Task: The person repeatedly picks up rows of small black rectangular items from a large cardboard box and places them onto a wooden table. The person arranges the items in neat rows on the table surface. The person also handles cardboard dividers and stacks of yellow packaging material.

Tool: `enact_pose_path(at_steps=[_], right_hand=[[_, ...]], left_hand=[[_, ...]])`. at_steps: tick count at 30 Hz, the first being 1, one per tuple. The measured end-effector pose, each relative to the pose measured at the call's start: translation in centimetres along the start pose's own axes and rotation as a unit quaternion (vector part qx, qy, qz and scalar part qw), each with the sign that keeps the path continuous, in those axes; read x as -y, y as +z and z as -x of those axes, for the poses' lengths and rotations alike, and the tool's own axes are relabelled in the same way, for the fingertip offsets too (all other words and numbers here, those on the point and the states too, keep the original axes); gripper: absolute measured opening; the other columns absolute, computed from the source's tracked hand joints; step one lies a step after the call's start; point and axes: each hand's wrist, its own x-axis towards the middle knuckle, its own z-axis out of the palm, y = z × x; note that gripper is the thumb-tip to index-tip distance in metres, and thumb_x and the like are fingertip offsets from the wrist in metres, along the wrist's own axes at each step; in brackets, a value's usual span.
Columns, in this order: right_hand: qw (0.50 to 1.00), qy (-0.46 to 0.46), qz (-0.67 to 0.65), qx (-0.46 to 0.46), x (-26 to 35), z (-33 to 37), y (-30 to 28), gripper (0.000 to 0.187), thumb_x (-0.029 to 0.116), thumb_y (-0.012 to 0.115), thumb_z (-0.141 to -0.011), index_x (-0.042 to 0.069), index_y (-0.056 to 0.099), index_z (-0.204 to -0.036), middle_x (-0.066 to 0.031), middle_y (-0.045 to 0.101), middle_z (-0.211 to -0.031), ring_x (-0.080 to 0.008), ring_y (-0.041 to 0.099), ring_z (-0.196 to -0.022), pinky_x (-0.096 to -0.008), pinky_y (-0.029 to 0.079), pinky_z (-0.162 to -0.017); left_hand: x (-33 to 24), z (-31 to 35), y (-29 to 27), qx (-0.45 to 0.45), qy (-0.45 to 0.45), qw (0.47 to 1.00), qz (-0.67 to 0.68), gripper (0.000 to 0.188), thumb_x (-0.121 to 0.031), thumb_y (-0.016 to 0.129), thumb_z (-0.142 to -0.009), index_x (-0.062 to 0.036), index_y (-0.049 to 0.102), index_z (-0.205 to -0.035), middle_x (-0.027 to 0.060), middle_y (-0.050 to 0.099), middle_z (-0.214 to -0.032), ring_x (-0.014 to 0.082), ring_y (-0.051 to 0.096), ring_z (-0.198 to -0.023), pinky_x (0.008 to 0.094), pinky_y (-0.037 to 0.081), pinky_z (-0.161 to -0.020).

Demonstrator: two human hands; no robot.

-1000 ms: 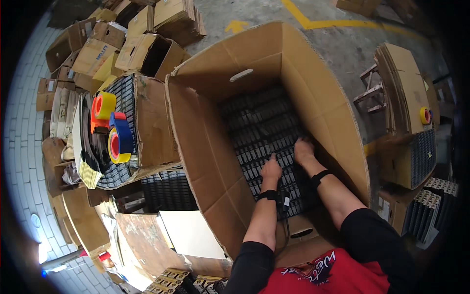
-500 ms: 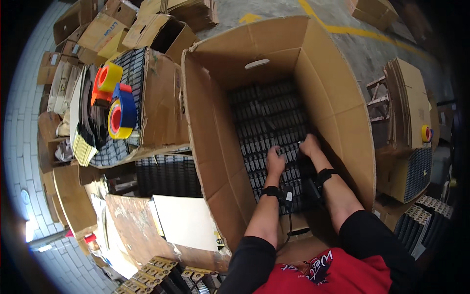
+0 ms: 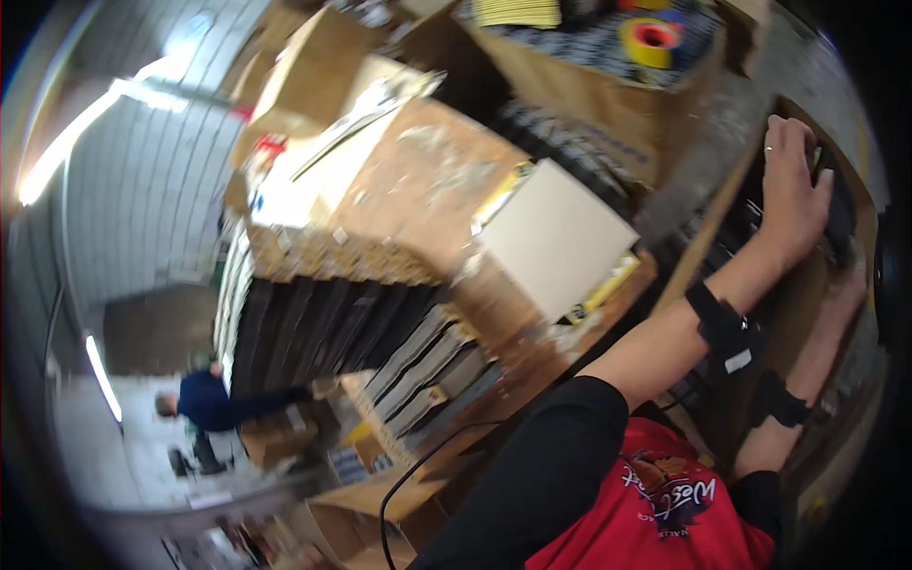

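My left hand [image 3: 796, 185] is over a tall cardboard box [image 3: 708, 223] at the right side of the view. Its thumb stands apart from the bent fingers, and I see nothing clearly held between them. Farther right, by the box's right side, is my right hand [image 3: 848, 283], small and smeared, with its fingers not readable. Inside the box are dark pieces, mostly hidden by my arms and blurred. Both wrists wear black straps.
A worn wooden board [image 3: 427, 166] with a pale flat carton [image 3: 560, 237] lies left of the box. Stacked dark slabs [image 3: 318, 332] stand beyond. A tape dispenser [image 3: 651, 40] rests on a filled carton. A person in dark blue [image 3: 204, 399] is at far left.
The view has swung left and tilted, so the box now sits at the far right. My left hand has risen from the rows of dark pieces; its fingers are more spread.
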Motion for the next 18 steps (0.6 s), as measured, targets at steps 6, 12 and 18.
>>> enact_pose_path(at_steps=[6,12,18], right_hand=[[0.938,-0.114,0.173,0.277,-3.5,20.9,19.6,0.043,0.012,0.048,-0.087,-0.007,0.044,-0.126,-0.0124,0.052,-0.119,-0.0224,0.048,-0.114,-0.0328,0.038,-0.098],[0.749,0.029,0.284,0.598,-14.5,36.7,23.3,0.056,0.003,0.063,-0.073,0.002,0.048,-0.126,-0.0124,0.055,-0.116,-0.0213,0.051,-0.108,-0.0312,0.04,-0.094],[0.64,0.056,0.337,0.689,-23.7,42.2,22.1,0.054,0.007,0.065,-0.075,-0.001,0.048,-0.126,-0.0149,0.057,-0.112,-0.0214,0.058,-0.097,-0.0309,0.046,-0.085]], left_hand=[[-5.8,7.1,-24.2,-0.163,-0.061,0.984,-0.025,0.03,-0.009,0.062,-0.081,0.0018,0.051,-0.107,0.0075,0.044,-0.1,0.0208,0.049,-0.093,0.0322,0.042,-0.083],[-9.1,31.3,-43.1,-0.284,-0.253,0.914,-0.138,0.052,-0.008,0.063,-0.08,0.0045,0.042,-0.126,0.0094,0.052,-0.114,0.0219,0.051,-0.109,0.0313,0.043,-0.091],[-9.6,40.7,-47.7,-0.228,-0.369,0.841,-0.324,0.032,-0.011,0.064,-0.079,0.0037,0.057,-0.106,0.0158,0.055,-0.094,0.0283,0.057,-0.088,0.0343,0.046,-0.075]])
